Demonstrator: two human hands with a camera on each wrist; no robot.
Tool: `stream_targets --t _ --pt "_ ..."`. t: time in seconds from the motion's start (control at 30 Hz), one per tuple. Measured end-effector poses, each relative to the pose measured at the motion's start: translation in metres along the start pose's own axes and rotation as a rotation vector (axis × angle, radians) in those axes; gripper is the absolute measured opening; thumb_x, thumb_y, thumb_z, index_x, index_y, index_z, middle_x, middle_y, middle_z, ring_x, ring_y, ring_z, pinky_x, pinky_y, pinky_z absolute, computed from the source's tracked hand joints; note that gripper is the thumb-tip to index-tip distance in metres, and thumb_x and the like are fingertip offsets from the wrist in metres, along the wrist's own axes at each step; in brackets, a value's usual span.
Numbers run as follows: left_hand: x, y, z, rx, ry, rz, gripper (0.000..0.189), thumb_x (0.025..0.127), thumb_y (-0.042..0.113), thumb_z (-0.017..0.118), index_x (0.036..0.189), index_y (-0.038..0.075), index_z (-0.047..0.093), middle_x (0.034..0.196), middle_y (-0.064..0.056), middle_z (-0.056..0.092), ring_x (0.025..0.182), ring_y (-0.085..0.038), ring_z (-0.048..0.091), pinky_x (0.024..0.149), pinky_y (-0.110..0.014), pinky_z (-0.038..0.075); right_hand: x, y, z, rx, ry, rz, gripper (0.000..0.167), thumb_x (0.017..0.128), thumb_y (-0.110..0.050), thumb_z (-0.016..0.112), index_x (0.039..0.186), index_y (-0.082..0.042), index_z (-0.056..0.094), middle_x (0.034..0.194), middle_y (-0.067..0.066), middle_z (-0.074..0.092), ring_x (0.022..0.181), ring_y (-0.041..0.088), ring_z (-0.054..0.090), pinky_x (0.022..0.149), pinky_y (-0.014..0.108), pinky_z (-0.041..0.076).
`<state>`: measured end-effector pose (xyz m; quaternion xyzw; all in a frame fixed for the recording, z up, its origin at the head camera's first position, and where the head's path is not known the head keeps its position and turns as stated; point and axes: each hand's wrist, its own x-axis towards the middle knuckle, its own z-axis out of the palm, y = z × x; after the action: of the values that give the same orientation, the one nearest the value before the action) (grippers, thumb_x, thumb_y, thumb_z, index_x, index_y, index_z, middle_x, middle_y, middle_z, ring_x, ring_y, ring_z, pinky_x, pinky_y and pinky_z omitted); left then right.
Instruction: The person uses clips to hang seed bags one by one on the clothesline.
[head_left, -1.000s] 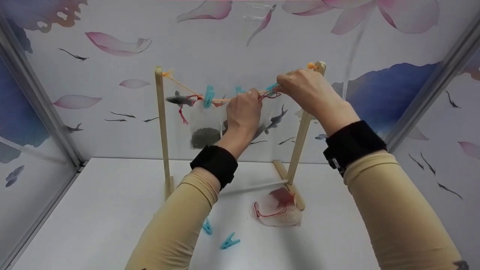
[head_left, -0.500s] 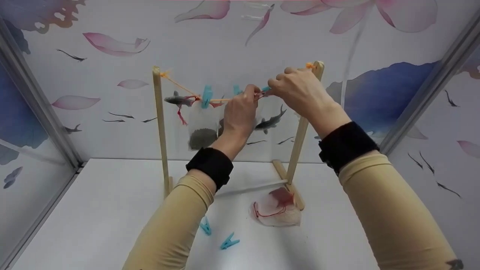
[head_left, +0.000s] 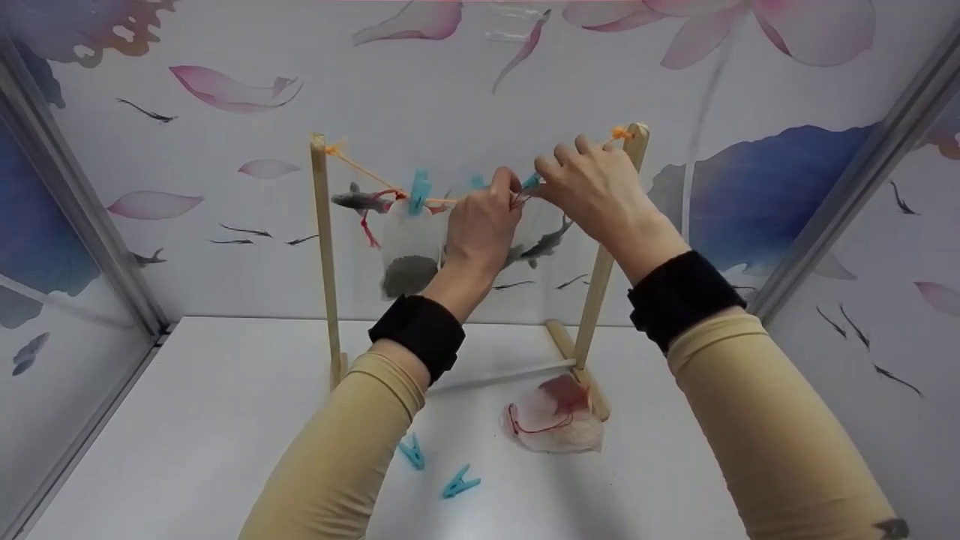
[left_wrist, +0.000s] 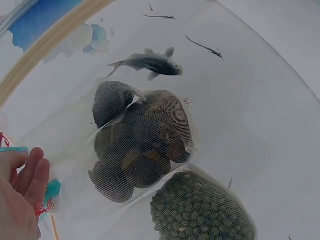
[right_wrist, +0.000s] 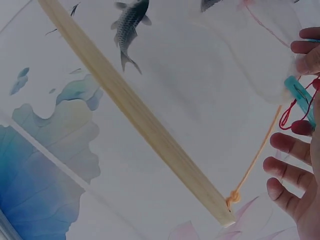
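An orange line (head_left: 367,174) hangs between two wooden posts, carrying mesh drawstring bags. My left hand (head_left: 484,229) pinches at the line, near the top of a bag (left_wrist: 145,145) filled with dark brown pieces; its exact grip is partly hidden. Close on its right, my right hand (head_left: 592,187) pinches a blue clothespin (right_wrist: 300,97) between thumb and forefinger, the other fingers spread. Red drawcord (right_wrist: 285,119) loops around this clothespin. Whether its tips bite the line cannot be told. Another clothespin (head_left: 418,193) clips a bag of green pellets (left_wrist: 205,210) on the left.
A mesh bag with red cord (head_left: 555,424) lies on the white table by the right foot of the rack (head_left: 592,382). Two loose clothespins (head_left: 460,482) lie nearer the front. Printed panels (head_left: 420,90) enclose the back and sides.
My right hand has moved left and slightly down with the clothespin, closer to my left hand, and its fingers have spread. The cord loops between the hands show less. My left hand barely moved.
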<state>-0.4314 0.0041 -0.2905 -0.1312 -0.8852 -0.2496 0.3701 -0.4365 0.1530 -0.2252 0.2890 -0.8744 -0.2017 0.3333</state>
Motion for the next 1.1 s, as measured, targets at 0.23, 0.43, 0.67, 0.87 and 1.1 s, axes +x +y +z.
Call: stream_targets --t 0.23,0.43,0.67,0.87,1.1 --pt "-0.012 -0.007 -0.008 0.209 -0.025 0.117 0.021 0.096 0.023 0.068 0.109 0.009 0.059 0.078 -0.009 0.074 0.058 -0.018 0.067 0.053 -0.028 0.054 -0.006 -0.002 0.006 0.028 0.015 0.014 0.033 0.102 -0.036 0.055 0.113 -0.005 0.055 0.092 0.015 0.059 0.083 0.032 0.059 0.063 0.044 0.056" --pt "-0.016 -0.011 -0.007 0.235 -0.033 0.111 0.019 0.094 0.016 0.069 0.111 0.009 0.062 0.072 -0.009 0.071 0.057 -0.019 0.065 0.053 -0.028 0.053 -0.006 -0.008 0.004 0.020 -0.026 0.024 0.032 0.100 -0.035 0.056 0.108 -0.004 0.058 0.092 0.013 0.061 0.085 0.030 0.059 0.066 0.043 0.057" --pt "-0.009 -0.005 -0.004 0.236 -0.031 0.019 0.022 0.098 0.026 0.065 0.107 0.007 0.070 0.081 -0.007 0.076 0.060 -0.017 0.069 0.055 -0.030 0.055 -0.001 -0.012 -0.002 0.037 -0.035 0.014 0.032 0.099 -0.034 0.058 0.109 -0.004 0.063 0.099 0.013 0.067 0.090 0.030 0.061 0.073 0.044 0.057" --pt "-0.002 -0.002 0.002 0.301 -0.023 0.033 0.018 0.099 0.016 0.061 0.086 0.011 0.073 0.074 -0.002 0.073 0.056 -0.011 0.062 0.050 -0.027 0.047 -0.001 -0.011 0.000 0.042 -0.022 -0.006 0.031 0.099 -0.033 0.057 0.101 -0.003 0.065 0.092 0.013 0.068 0.087 0.030 0.060 0.072 0.043 0.055" --pt "-0.003 -0.007 0.006 0.275 0.020 0.071 0.020 0.100 0.012 0.058 0.085 0.009 0.072 0.071 -0.003 0.072 0.050 -0.009 0.053 0.047 -0.025 0.043 0.006 -0.013 0.002 0.024 -0.029 -0.032 0.034 0.101 -0.033 0.053 0.099 -0.002 0.068 0.089 0.013 0.070 0.089 0.031 0.059 0.069 0.040 0.051"
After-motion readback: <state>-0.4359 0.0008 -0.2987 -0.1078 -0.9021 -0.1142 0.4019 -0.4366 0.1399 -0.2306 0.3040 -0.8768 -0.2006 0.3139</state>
